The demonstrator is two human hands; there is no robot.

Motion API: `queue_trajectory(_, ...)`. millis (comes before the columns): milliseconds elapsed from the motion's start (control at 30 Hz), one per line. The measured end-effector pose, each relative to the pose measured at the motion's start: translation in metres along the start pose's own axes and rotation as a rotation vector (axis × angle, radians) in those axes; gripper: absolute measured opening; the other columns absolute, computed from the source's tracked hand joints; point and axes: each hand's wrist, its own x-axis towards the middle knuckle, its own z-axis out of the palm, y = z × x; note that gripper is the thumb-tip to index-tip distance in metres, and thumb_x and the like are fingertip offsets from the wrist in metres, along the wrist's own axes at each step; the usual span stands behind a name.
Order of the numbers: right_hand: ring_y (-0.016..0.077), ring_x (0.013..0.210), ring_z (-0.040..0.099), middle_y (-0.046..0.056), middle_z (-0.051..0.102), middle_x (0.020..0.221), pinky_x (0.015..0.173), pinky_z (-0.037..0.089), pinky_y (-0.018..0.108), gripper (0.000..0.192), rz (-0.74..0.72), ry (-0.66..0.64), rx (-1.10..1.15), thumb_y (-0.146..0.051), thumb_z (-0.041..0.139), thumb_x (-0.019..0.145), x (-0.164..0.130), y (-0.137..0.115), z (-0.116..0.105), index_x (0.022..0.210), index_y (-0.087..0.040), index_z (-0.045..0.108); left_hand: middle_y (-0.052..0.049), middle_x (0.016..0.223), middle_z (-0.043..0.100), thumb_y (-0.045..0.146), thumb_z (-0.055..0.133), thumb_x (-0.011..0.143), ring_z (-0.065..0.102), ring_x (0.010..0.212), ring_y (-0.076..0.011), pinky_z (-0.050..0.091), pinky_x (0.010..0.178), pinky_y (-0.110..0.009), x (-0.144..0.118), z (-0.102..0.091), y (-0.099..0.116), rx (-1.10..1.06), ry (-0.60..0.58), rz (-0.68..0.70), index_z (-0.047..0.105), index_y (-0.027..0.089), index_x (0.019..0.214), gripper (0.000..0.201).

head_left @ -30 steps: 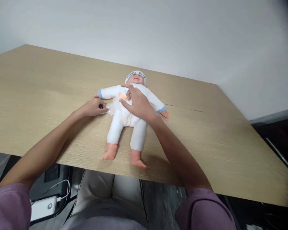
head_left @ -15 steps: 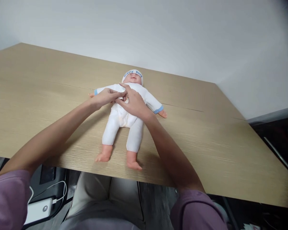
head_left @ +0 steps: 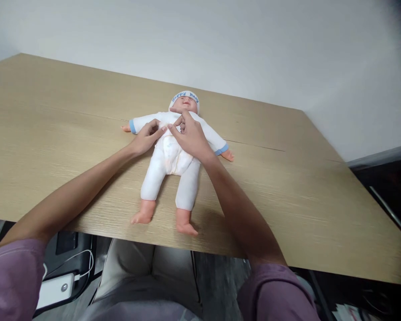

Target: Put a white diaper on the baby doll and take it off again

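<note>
A baby doll (head_left: pixel 153 180) in a white suit with blue cuffs lies on its back, its feet pointing toward me. Round its hips is a white diaper (head_left: pixel 174 157). My left hand (head_left: pixel 147 140) is closed at the diaper's left waist edge, thumb and curled fingers together. From the other side, my right hand (head_left: pixel 193 139) pinches at the front of the waistband with thumb and bent fingers, one finger pointing out over the chest. The two thumbs almost meet. What lies under the fingertips is partly hidden.
The doll rests on a wooden table (head_left: pixel 287 200) with a thin seam across it, against a pale wall (head_left: pixel 220 44). Below the near edge, a white power bank (head_left: pixel 55 290) with a cable lies on a black surface at left. Dark items stand at the right.
My hands have drawn slightly apart at the doll's waist, the left moving outward and the right lifting a little. More of the diaper's front shows. The view has tilted slightly.
</note>
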Motion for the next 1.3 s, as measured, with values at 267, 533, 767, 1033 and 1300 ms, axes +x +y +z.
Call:
queue_trajectory(267,0.0121,0.071,0.048,0.005,0.064,0.124,0.085,0.058,0.032,0.037,-0.065,0.082,-0.044,-0.006,0.065,0.103,-0.003,0.002,-0.003,0.135,-0.022,0.072,-0.005,0.1,0.063,0.071,0.073,0.105,0.055,0.086,-0.0209,0.049,0.08,-0.037,-0.001,-0.001,-0.006,0.277,0.19,0.096,0.062,0.024,0.104,0.048)
queue_trajectory(533,0.0171,0.085,0.062,0.005,0.065,0.114,0.075,0.057,0.032,0.034,-0.079,0.246,-0.002,-0.002,0.054,0.095,-0.088,-0.054,-0.025,0.113,-0.024,0.071,-0.007,0.106,0.072,0.057,0.053,0.119,0.061,0.103,-0.0279,0.047,0.1,-0.046,-0.071,0.031,0.09,0.546,0.3,0.276,0.06,0.025,0.105,0.036)
queue_trajectory(767,0.0273,0.101,0.073,0.008,0.077,0.109,0.095,0.059,0.044,0.009,-0.042,-0.11,-0.075,-0.026,0.059,0.107,-0.165,-0.06,-0.027,0.107,-0.026,0.068,-0.008,0.1,0.078,0.049,0.064,0.111,0.059,0.095,-0.0317,0.042,0.095,-0.048,-0.125,0.036,0.09,0.726,-0.118,0.064,0.065,0.024,0.1,0.027)
queue_trajectory(1033,0.0293,0.095,0.068,0.007,0.075,0.095,0.086,0.048,0.04,0.014,0.041,-0.033,-0.323,-0.036,0.069,0.11,-0.151,-0.033,-0.01,0.105,-0.023,0.07,-0.007,0.095,0.074,0.063,0.077,0.099,0.062,0.091,-0.0309,0.042,0.091,-0.045,-0.107,0.028,0.065,0.711,-0.051,0.001,0.056,0.025,0.095,0.043)
queue_trajectory(1300,0.0294,0.099,0.068,0.008,0.074,0.102,0.086,0.048,0.039,0.021,0.062,0.025,-0.329,-0.034,0.066,0.112,-0.143,-0.026,0.005,0.093,-0.025,0.066,-0.004,0.086,0.072,0.056,0.07,0.104,0.059,0.092,-0.0289,0.041,0.093,-0.043,-0.098,0.027,0.059,0.631,-0.092,0.064,0.06,0.024,0.082,0.041)
